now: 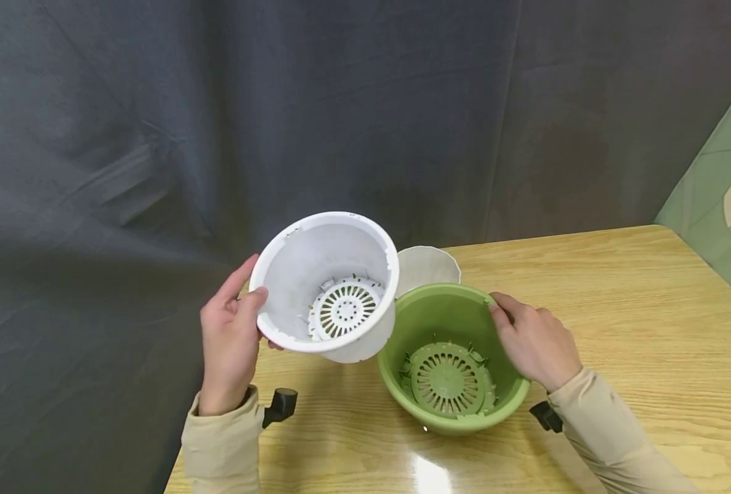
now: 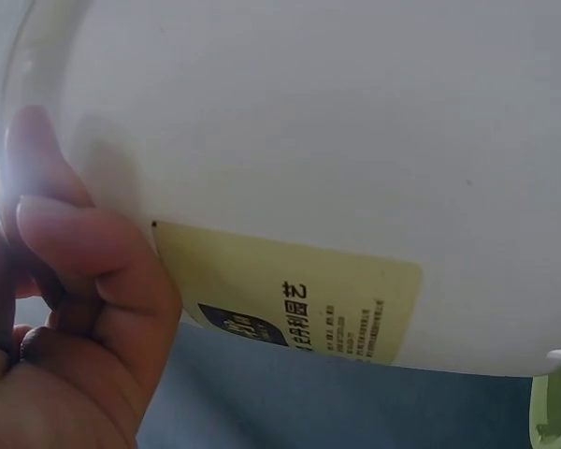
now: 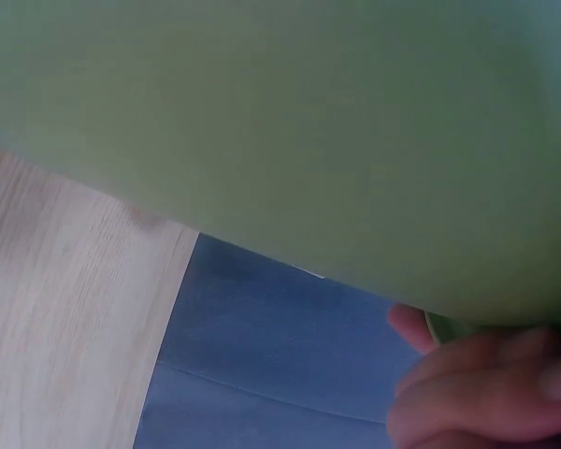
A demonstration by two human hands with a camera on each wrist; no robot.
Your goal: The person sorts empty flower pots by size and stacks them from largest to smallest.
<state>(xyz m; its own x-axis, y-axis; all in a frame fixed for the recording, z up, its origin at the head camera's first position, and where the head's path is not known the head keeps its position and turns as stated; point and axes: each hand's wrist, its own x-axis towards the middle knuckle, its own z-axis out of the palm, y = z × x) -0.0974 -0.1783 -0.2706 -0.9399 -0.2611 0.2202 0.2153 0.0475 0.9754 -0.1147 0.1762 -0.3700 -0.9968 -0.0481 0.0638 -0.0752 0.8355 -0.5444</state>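
My left hand [image 1: 232, 329] grips the rim of a white plastic pot [image 1: 316, 274], held tilted above the table with its slotted grate [image 1: 343, 307] facing me. In the left wrist view the white pot's wall [image 2: 355, 140] fills the frame, with a pale yellow label [image 2: 299, 304] and my fingers [image 2: 84, 271] curled on the rim. My right hand [image 1: 532, 339] holds the right rim of a green pot [image 1: 446, 322] that sits tilted on the wooden table [image 1: 637, 329]. A green grate [image 1: 447, 379] lies in its bottom. The right wrist view shows the green pot's wall [image 3: 290, 122] and my fingertips [image 3: 477, 393].
Part of another white container [image 1: 427, 266] shows behind the two pots. A dark grey curtain [image 1: 279, 103] hangs behind the table and to the left. A green patterned surface [image 1: 726, 199] stands at the far right. The table's left edge lies beneath my left forearm.
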